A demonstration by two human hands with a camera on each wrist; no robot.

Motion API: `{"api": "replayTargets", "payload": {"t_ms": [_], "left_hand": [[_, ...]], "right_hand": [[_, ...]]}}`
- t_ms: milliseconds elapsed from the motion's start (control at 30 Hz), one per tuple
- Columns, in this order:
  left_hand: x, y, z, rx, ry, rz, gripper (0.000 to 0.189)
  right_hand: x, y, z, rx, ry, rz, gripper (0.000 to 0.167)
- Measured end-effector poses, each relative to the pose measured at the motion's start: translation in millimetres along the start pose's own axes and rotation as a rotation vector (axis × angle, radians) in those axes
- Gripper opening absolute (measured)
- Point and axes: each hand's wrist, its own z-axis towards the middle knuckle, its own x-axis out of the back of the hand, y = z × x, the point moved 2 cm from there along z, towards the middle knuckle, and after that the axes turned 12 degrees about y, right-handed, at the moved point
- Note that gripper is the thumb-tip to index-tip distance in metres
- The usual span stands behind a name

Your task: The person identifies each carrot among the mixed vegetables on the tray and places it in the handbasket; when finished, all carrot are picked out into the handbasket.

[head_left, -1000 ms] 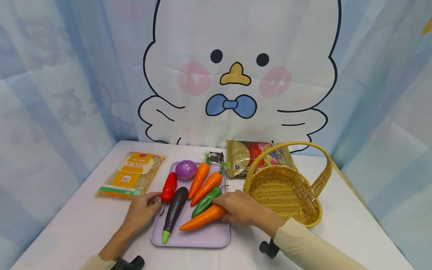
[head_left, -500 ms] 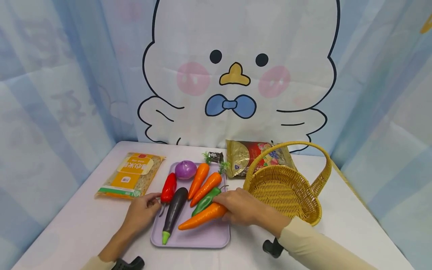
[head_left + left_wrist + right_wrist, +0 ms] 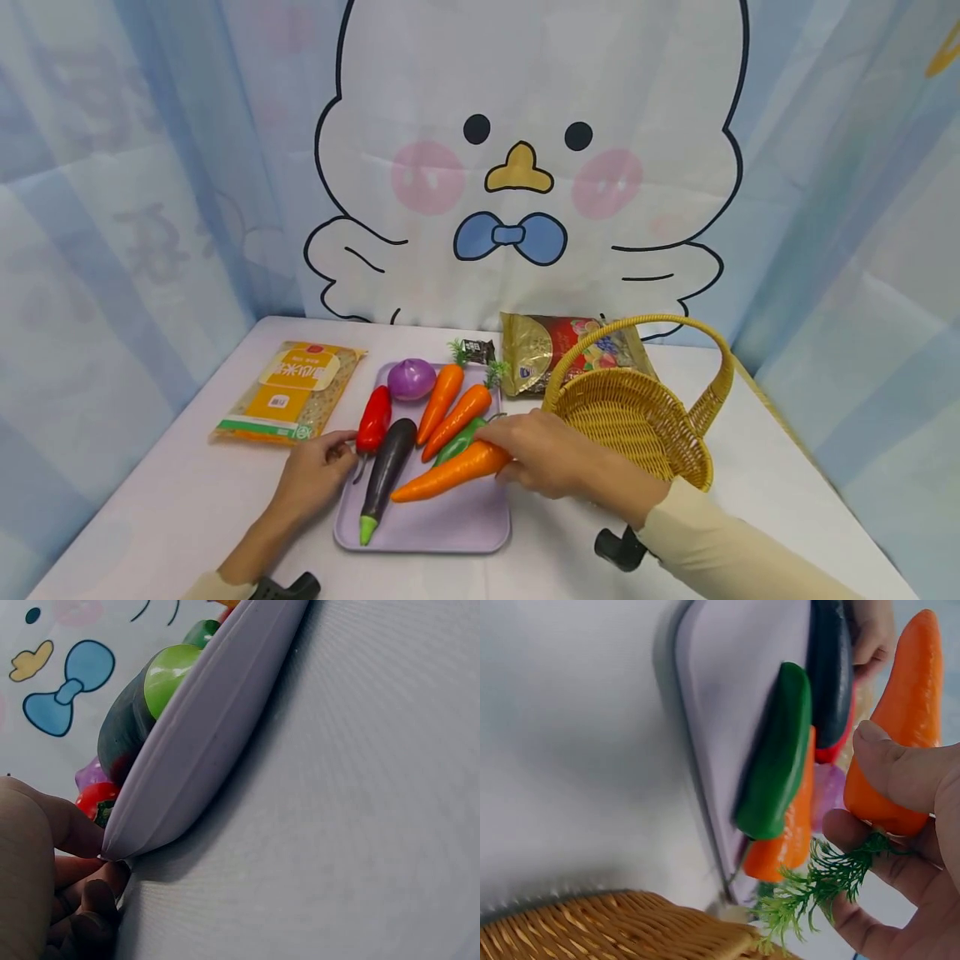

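My right hand [image 3: 551, 454] grips an orange carrot [image 3: 450, 473] by its leafy end. In the right wrist view the carrot [image 3: 911, 697] is off the tray, its green leaves [image 3: 829, 874] hanging below my fingers. With thumb and fingers my left hand [image 3: 315, 473] pinches the left rim of a lilac tray [image 3: 442, 529]; the left wrist view shows the tray's rim [image 3: 202, 742] between them. On the tray lie an eggplant [image 3: 388, 467], a red pepper [image 3: 375, 421], a purple onion [image 3: 412, 380], two more carrots [image 3: 459, 417] and a green pepper [image 3: 459, 442], partly hidden behind the held carrot.
A yellow wicker basket [image 3: 622, 417] with a tall handle stands right of the tray. Behind it lies a gold and red bag [image 3: 551, 350]. A small black packet [image 3: 477, 352] sits at the tray's far edge, and a bag of grain [image 3: 292, 390] lies at left.
My right hand has lifted the carrot off the tray and moved slightly up and right. The left hand stays at the tray's rim.
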Motion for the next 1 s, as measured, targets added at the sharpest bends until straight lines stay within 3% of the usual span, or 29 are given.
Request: {"api": "replayTargets", "payload": {"t_ms": [733,1000], "left_hand": [[-2.1,-3.4,0.0,0.004,0.009,-0.005,0.039],[-1.0,-2.0,0.2,0.003,0.004,-0.004,0.040]], "right_hand": [[47,10,-12.2,-0.056,0.026,-0.038,0.048],[53,26,-28.2,-0.174,0.028,0.002,0.050]]}}
